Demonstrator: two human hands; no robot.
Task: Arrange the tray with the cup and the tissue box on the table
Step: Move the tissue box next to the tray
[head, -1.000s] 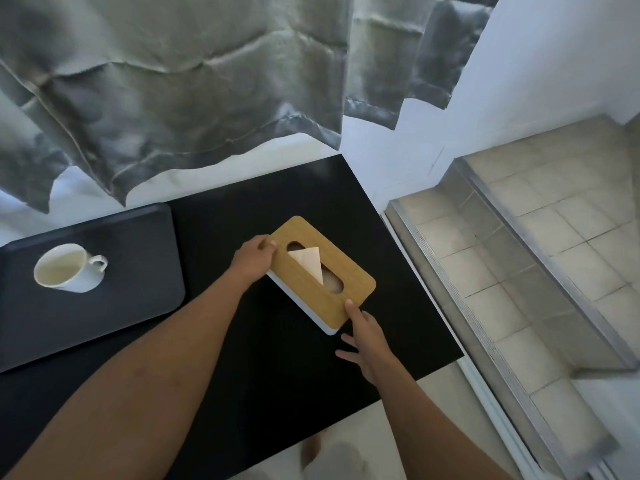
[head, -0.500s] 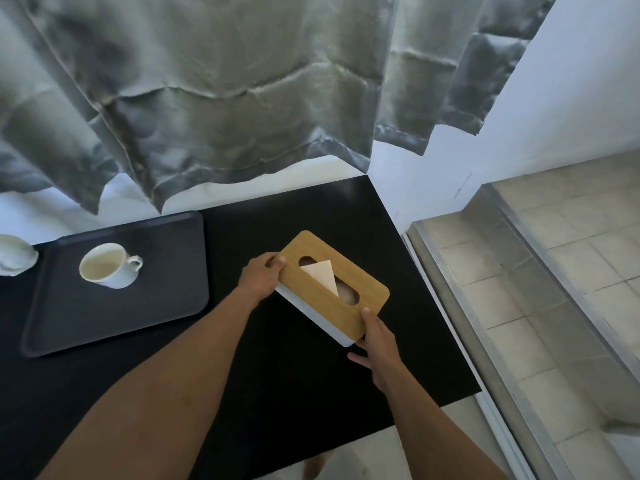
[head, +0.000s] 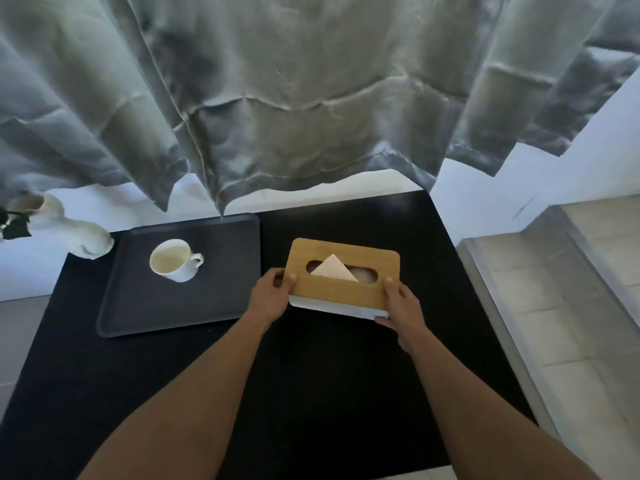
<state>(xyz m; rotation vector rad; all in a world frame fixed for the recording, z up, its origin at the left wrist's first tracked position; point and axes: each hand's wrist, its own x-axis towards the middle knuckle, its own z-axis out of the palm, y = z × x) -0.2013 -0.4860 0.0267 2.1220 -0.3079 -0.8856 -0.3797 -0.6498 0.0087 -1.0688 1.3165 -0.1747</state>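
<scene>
A tissue box (head: 343, 291) with a wooden lid and white base sits on the black table (head: 311, 375), right of centre, with a tissue poking from its slot. My left hand (head: 272, 299) grips its left end and my right hand (head: 401, 304) grips its right front corner. The box lies roughly square to the table's edges. Just to its left rests a dark grey tray (head: 145, 306), and a white cup (head: 175, 260) stands on the tray's far half, handle to the right.
A white vase (head: 74, 233) with a dark leaf stands at the table's far left corner, beside the tray. A grey curtain (head: 311, 98) hangs over the table's far edge. To the right, the table ends above a tiled floor with a metal threshold (head: 512, 323).
Both hands have turned the tissue box from a diagonal pose to lie square with the table. The camera view has shifted, bringing the tray and the vase further into view.
</scene>
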